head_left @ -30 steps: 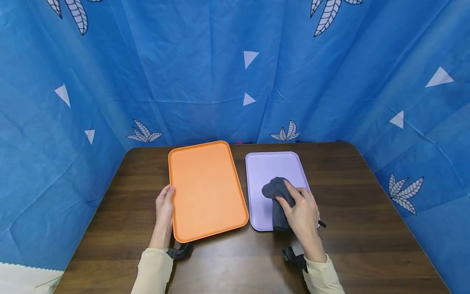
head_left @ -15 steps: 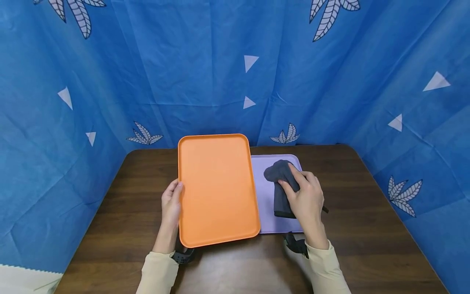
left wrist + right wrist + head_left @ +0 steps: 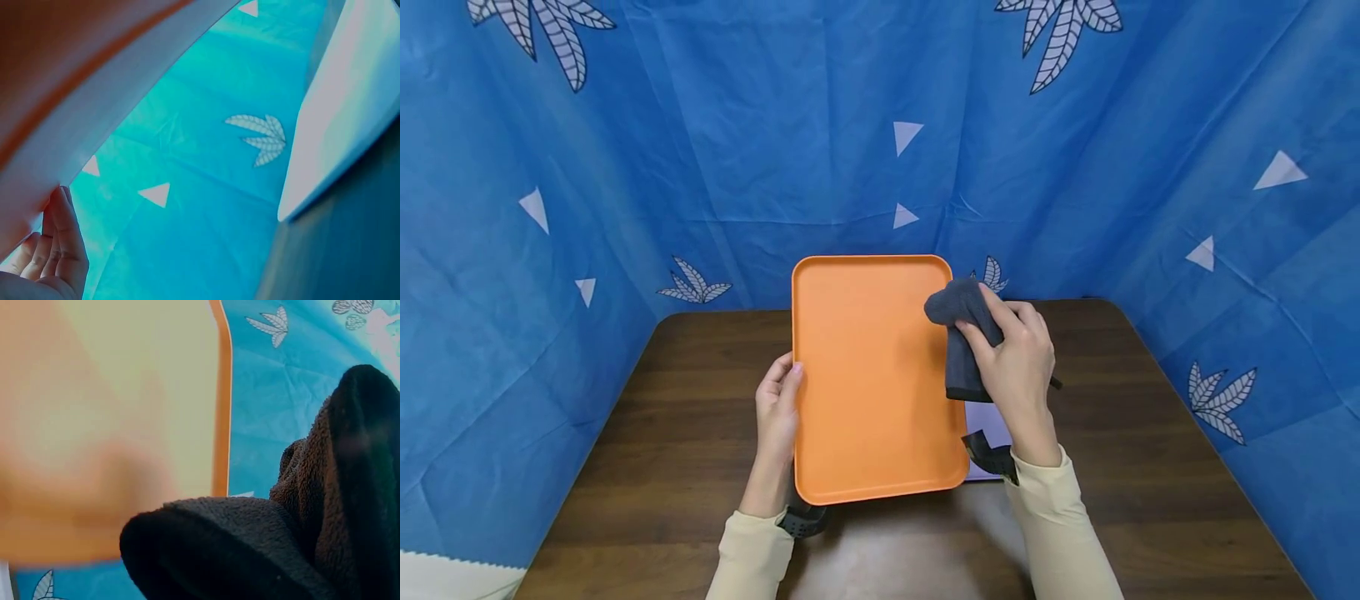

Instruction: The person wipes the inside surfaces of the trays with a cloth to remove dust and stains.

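Observation:
My left hand [image 3: 777, 408] grips an orange tray [image 3: 865, 375] by its left edge, thumb on the rim and fingers behind. Raised off the table and tilted, the tray turns its bare inner face toward the head camera. On the other side, my right hand [image 3: 1022, 358] pinches a folded dark grey cloth [image 3: 953, 310] between thumb and fingers. That cloth overlaps the orange tray's right edge in the head view. The right wrist view shows the fuzzy cloth [image 3: 244, 531] close up, with the tray [image 3: 156, 394] beside it.
A purple tray [image 3: 991, 423] lies on the brown wooden table [image 3: 700, 417], mostly hidden behind the orange one. The left wrist view catches the purple tray [image 3: 350, 112] at its right side. Blue patterned curtain [image 3: 737, 125] closes off the back and sides.
The orange tray has moved right and up in my left hand, now covering most of the purple tray. My right hand has lifted the cloth from over the purple tray to the orange tray's edge.

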A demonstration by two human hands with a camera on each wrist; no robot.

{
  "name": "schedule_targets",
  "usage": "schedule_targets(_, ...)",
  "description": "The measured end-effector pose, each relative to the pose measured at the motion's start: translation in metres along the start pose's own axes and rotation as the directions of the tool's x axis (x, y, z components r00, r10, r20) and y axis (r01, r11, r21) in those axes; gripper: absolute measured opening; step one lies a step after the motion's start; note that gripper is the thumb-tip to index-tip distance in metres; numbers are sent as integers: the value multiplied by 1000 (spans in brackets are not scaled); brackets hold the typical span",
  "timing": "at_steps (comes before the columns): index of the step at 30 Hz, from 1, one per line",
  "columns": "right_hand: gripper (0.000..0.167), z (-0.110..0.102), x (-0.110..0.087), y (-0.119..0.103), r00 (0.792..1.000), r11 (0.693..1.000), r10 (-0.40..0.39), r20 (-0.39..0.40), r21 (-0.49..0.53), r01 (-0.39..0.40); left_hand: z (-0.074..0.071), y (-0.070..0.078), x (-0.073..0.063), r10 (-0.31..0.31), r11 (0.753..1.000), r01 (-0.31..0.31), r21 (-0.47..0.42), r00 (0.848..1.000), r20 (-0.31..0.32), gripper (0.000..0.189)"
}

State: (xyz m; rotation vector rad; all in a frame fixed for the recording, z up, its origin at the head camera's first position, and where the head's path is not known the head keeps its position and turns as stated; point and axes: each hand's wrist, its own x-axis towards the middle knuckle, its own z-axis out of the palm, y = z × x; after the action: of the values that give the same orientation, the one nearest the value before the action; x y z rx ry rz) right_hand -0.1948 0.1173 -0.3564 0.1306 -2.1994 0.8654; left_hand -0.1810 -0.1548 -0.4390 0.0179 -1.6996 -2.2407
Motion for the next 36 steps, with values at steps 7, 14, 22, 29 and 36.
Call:
schedule_targets(7,51,10,17,-11,999,999,32,36,16,-33,9,1,-7,18,1000,-17,-6,1000,13,30)
schedule_targets(14,48,25,28,-18,999,998,38,28,-46,-36,14,-1,-12,28,999,-27,-26,999,21,29)
schedule_targets(22,46,44,33,-30,999,978,36,3,-208,-35,18,-1,-14,84,994,-81,-67,996,43,24)
schedule_targets(29,47,52,36,-41,998,977,56,21,-207,-51,16,0,-11,110,991,-106,-76,993,51,22)
schedule_targets(36,48,61,35,-54,997,972,66,45,-230,-54,14,1,-9,130,990,-126,-65,990,53,22)
